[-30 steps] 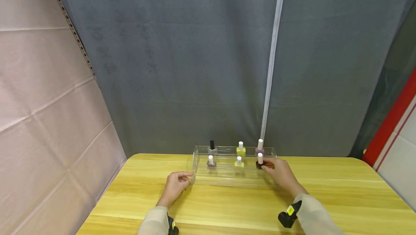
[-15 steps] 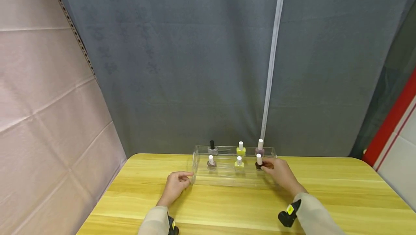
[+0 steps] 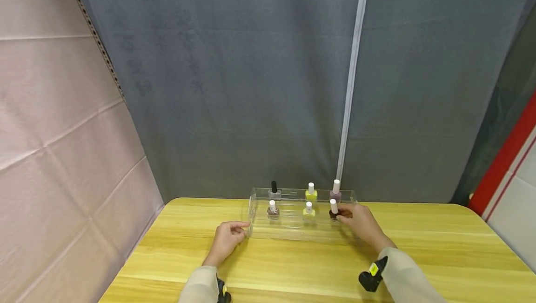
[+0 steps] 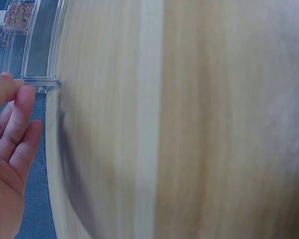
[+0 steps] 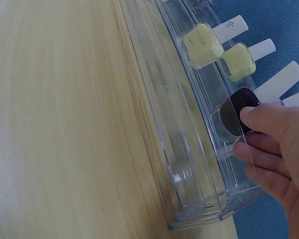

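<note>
My right hand (image 3: 360, 221) holds a dark nail polish bottle (image 5: 237, 110) with a white cap, at the right end of the front row on a clear stepped display rack (image 3: 289, 236). In the right wrist view the thumb lies on the bottle's dark glass, and the other fingers curl beneath it, partly seen through the clear end panel. The cap leans slightly left in the head view. My left hand (image 3: 226, 240) pinches the rack's left end between thumb and fingertips, at the clear corner in the left wrist view.
Also on the rack are two yellow polishes (image 3: 309, 212), a glittery brownish one (image 3: 272, 212), a clear black-capped one (image 3: 274, 193) and a mauve one (image 3: 335, 196). The wooden table (image 3: 293, 270) ends at a grey curtain (image 3: 251, 107) behind.
The dark bottle has shifted slightly left in my right hand, its cap now leaning a little. My left hand keeps its place at the rack's end.
</note>
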